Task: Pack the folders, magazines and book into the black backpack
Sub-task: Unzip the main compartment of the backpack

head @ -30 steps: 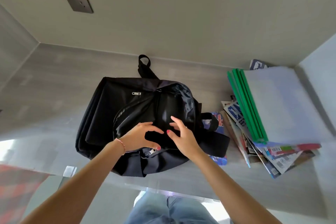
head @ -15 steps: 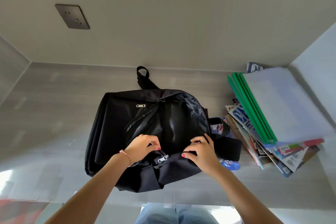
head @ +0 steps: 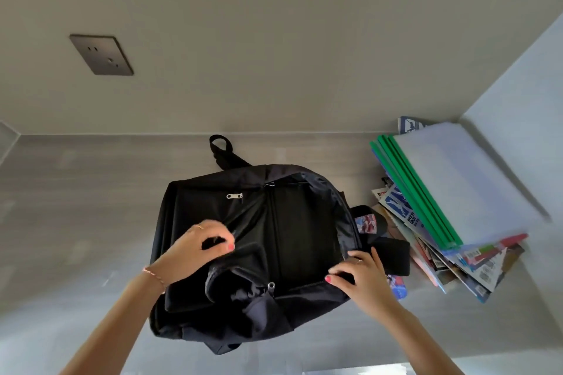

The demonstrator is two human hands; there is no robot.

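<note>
The black backpack (head: 292,237) lies flat on the grey desk, its main compartment unzipped and spread wide. My left hand (head: 201,250) pinches the left edge of the opening. My right hand (head: 362,277) grips the right edge near the front. To the right lies a stack: translucent folders with green spines (head: 451,186) on top of several fanned magazines (head: 475,265). A colourful magazine or book (head: 367,222) lies partly hidden under the backpack's right side and strap.
The grey desk (head: 76,192) meets a beige back wall with a dark socket plate (head: 102,55). A pale side wall (head: 524,94) stands just behind the stack on the right. The desk's front edge runs just below the backpack.
My hands have moved apart, left hand going left and right hand going right, pulling the backpack's opening wider. The view has shifted slightly downward.
</note>
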